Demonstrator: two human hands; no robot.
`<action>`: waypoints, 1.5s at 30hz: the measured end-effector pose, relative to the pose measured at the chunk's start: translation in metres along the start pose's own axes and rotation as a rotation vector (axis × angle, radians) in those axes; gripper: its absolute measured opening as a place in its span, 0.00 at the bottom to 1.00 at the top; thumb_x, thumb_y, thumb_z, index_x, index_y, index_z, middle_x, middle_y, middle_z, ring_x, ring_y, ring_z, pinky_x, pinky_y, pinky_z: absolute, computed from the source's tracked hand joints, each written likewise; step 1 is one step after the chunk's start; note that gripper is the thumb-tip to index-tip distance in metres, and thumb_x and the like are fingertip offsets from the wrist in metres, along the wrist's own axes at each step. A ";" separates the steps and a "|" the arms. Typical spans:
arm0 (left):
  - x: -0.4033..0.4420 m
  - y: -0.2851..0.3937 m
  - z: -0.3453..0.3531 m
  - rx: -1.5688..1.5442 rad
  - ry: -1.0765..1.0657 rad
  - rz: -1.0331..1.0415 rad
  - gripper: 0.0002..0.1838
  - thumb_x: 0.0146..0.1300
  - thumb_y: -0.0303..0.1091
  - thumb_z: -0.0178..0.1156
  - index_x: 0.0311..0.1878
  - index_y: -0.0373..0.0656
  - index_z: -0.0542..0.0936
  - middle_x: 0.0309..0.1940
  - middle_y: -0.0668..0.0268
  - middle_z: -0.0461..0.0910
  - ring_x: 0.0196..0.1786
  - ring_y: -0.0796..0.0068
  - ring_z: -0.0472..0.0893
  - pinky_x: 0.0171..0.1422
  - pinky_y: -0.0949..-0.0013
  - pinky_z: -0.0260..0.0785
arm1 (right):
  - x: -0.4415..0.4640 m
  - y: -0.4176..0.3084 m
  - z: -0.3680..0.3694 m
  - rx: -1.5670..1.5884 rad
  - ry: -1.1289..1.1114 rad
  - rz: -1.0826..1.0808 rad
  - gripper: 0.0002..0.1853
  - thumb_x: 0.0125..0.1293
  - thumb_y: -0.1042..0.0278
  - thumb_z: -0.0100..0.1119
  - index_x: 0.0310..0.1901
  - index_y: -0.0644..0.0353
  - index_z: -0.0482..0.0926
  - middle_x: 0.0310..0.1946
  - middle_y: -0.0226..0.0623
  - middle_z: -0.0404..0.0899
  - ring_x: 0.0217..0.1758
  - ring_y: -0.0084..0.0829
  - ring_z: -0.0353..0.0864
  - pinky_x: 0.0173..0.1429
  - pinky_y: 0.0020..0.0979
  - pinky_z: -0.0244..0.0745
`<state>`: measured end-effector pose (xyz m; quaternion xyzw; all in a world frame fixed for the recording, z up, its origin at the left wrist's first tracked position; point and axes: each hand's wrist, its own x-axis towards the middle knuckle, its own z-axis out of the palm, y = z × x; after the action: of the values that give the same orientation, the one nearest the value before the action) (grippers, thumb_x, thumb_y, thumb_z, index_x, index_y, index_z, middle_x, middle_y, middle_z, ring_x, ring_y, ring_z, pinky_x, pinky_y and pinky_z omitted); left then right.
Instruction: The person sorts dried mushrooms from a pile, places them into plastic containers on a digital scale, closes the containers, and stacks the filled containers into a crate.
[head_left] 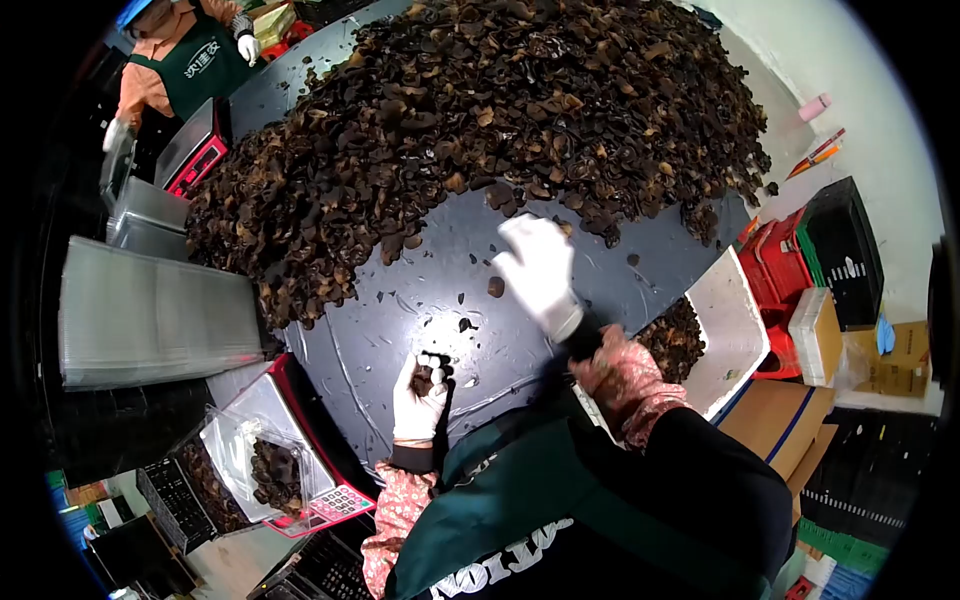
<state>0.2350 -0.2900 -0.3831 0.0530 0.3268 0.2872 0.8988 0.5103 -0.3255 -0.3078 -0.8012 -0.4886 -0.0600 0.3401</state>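
Note:
My left hand [418, 404], in a white glove, has its fingers curled around dark wood ear mushrooms [422, 380] low over the near part of the grey table [350, 335]. To the right, my white-gloved right hand [543, 275] reaches over the table, somewhat blurred, with fingers stretched out and thumb apart. I see nothing held in it. Just beyond its fingertips begins a large heap of brown-black wood ear mushrooms [470, 120]. A single loose piece [496, 287] lies on the table left of that hand, and small scraps are scattered around.
At my left stands a red scale [340, 500] bearing a clear plastic box [262, 465] of mushrooms. Behind it are stacked clear containers [155, 315]. A white bin [735, 335] with mushrooms sits right. A co-worker [190, 60] in a green apron stands far left beside another scale [195, 150].

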 end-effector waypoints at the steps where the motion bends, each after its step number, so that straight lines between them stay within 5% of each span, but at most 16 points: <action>1: -0.006 0.000 0.005 -0.060 0.096 0.003 0.13 0.77 0.40 0.53 0.41 0.41 0.79 0.35 0.63 0.82 0.31 0.74 0.78 0.29 0.75 0.65 | -0.002 0.033 0.014 -0.206 0.065 0.097 0.26 0.56 0.56 0.67 0.57 0.51 0.78 0.59 0.39 0.77 0.61 0.41 0.73 0.57 0.44 0.74; 4: -0.003 -0.003 0.001 -0.149 0.054 -0.036 0.11 0.76 0.37 0.54 0.43 0.39 0.79 0.34 0.63 0.81 0.30 0.73 0.77 0.29 0.74 0.67 | 0.007 0.072 0.039 -0.306 -0.087 0.157 0.39 0.62 0.46 0.67 0.72 0.46 0.66 0.64 0.39 0.72 0.62 0.43 0.72 0.57 0.50 0.71; 9: 0.001 -0.013 0.002 0.024 0.067 -0.053 0.10 0.74 0.35 0.57 0.47 0.38 0.81 0.32 0.64 0.82 0.30 0.70 0.80 0.30 0.70 0.70 | 0.044 0.066 0.066 -0.359 -0.077 -0.064 0.39 0.61 0.45 0.66 0.73 0.47 0.66 0.58 0.34 0.76 0.48 0.38 0.78 0.46 0.42 0.74; 14: -0.002 -0.010 0.001 0.028 0.129 -0.031 0.09 0.74 0.35 0.57 0.47 0.40 0.82 0.32 0.64 0.84 0.30 0.71 0.82 0.31 0.71 0.72 | 0.069 0.076 0.088 -0.398 -0.088 -0.155 0.28 0.62 0.48 0.66 0.62 0.49 0.77 0.40 0.33 0.78 0.42 0.35 0.79 0.41 0.37 0.78; 17: -0.006 -0.008 0.002 0.030 0.141 0.016 0.10 0.74 0.35 0.58 0.46 0.39 0.81 0.31 0.66 0.83 0.29 0.74 0.82 0.31 0.72 0.73 | 0.071 0.091 0.079 -0.083 -0.155 -0.127 0.19 0.65 0.56 0.64 0.56 0.49 0.80 0.41 0.36 0.78 0.45 0.38 0.82 0.43 0.38 0.80; 21: -0.005 -0.012 0.026 0.567 0.054 0.182 0.09 0.75 0.34 0.55 0.46 0.40 0.81 0.25 0.72 0.76 0.19 0.82 0.70 0.24 0.79 0.60 | 0.062 0.100 0.066 0.276 0.071 -0.022 0.17 0.65 0.58 0.65 0.54 0.50 0.83 0.42 0.35 0.83 0.35 0.34 0.84 0.35 0.34 0.79; 22: 0.001 -0.016 0.033 0.691 -0.003 0.267 0.09 0.73 0.35 0.57 0.47 0.40 0.81 0.24 0.72 0.75 0.19 0.85 0.66 0.25 0.77 0.58 | 0.056 0.074 0.029 0.666 -0.305 0.546 0.14 0.67 0.60 0.64 0.51 0.53 0.84 0.36 0.30 0.83 0.26 0.21 0.78 0.26 0.26 0.73; 25: 0.036 -0.023 0.073 1.063 0.007 0.369 0.10 0.74 0.36 0.56 0.49 0.40 0.80 0.25 0.75 0.76 0.22 0.87 0.68 0.29 0.78 0.62 | 0.018 0.057 0.008 1.151 -0.347 0.732 0.12 0.70 0.61 0.62 0.49 0.57 0.81 0.30 0.25 0.78 0.24 0.15 0.72 0.23 0.22 0.66; 28: 0.082 -0.044 0.094 1.676 0.054 0.718 0.16 0.69 0.41 0.62 0.54 0.42 0.77 0.31 0.62 0.83 0.31 0.66 0.82 0.36 0.65 0.74 | -0.026 0.043 -0.011 1.360 -0.375 0.837 0.14 0.74 0.58 0.57 0.50 0.59 0.77 0.32 0.27 0.77 0.26 0.16 0.72 0.27 0.20 0.67; 31: 0.098 -0.053 0.108 2.085 0.072 0.686 0.21 0.65 0.47 0.63 0.54 0.45 0.73 0.41 0.50 0.83 0.40 0.46 0.84 0.42 0.50 0.77 | -0.063 0.042 -0.019 1.442 -0.390 0.807 0.13 0.74 0.60 0.56 0.51 0.59 0.75 0.34 0.28 0.75 0.28 0.18 0.71 0.29 0.22 0.67; 33: 0.103 -0.057 0.107 2.171 0.005 0.746 0.16 0.66 0.44 0.61 0.48 0.45 0.73 0.39 0.54 0.82 0.38 0.47 0.84 0.41 0.48 0.76 | -0.077 0.046 -0.020 1.436 -0.376 0.901 0.13 0.73 0.59 0.57 0.50 0.57 0.75 0.33 0.26 0.75 0.28 0.18 0.71 0.28 0.23 0.67; 35: 0.095 -0.056 0.102 2.162 -0.025 0.849 0.11 0.66 0.38 0.58 0.45 0.44 0.74 0.32 0.54 0.81 0.33 0.51 0.84 0.34 0.51 0.76 | -0.083 0.039 -0.029 1.368 -0.356 0.988 0.14 0.72 0.56 0.60 0.49 0.56 0.76 0.33 0.25 0.74 0.28 0.18 0.71 0.29 0.23 0.67; 37: 0.085 -0.051 0.087 1.822 -0.044 0.644 0.07 0.68 0.36 0.54 0.43 0.44 0.74 0.27 0.58 0.80 0.26 0.59 0.82 0.27 0.58 0.73 | -0.086 0.030 -0.024 1.323 -0.305 0.915 0.14 0.72 0.58 0.60 0.50 0.57 0.77 0.32 0.26 0.75 0.26 0.17 0.71 0.28 0.21 0.67; 39: 0.043 -0.028 0.080 0.974 -0.173 0.057 0.06 0.70 0.36 0.53 0.43 0.44 0.73 0.25 0.64 0.77 0.20 0.75 0.75 0.21 0.70 0.64 | -0.082 0.017 -0.013 1.406 -0.380 0.935 0.13 0.74 0.58 0.58 0.50 0.59 0.76 0.33 0.27 0.76 0.26 0.17 0.71 0.27 0.21 0.68; 43: -0.067 0.023 0.055 0.552 -0.111 0.204 0.04 0.71 0.31 0.52 0.44 0.43 0.74 0.27 0.68 0.75 0.20 0.85 0.66 0.20 0.79 0.53 | -0.065 -0.070 0.008 1.367 -0.725 0.766 0.17 0.74 0.55 0.57 0.55 0.58 0.76 0.35 0.26 0.77 0.29 0.17 0.73 0.30 0.22 0.70; 45: -0.134 0.056 0.054 0.583 0.062 0.587 0.07 0.72 0.29 0.49 0.42 0.39 0.76 0.24 0.71 0.74 0.20 0.86 0.64 0.24 0.80 0.54 | -0.057 -0.130 0.014 1.343 -0.952 0.672 0.19 0.74 0.54 0.57 0.57 0.59 0.76 0.33 0.26 0.75 0.28 0.16 0.70 0.29 0.21 0.66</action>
<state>0.1584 -0.3125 -0.2511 0.3877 0.3924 0.4283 0.7158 0.3699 -0.3216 -0.2800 -0.4738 -0.2492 0.6818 0.4986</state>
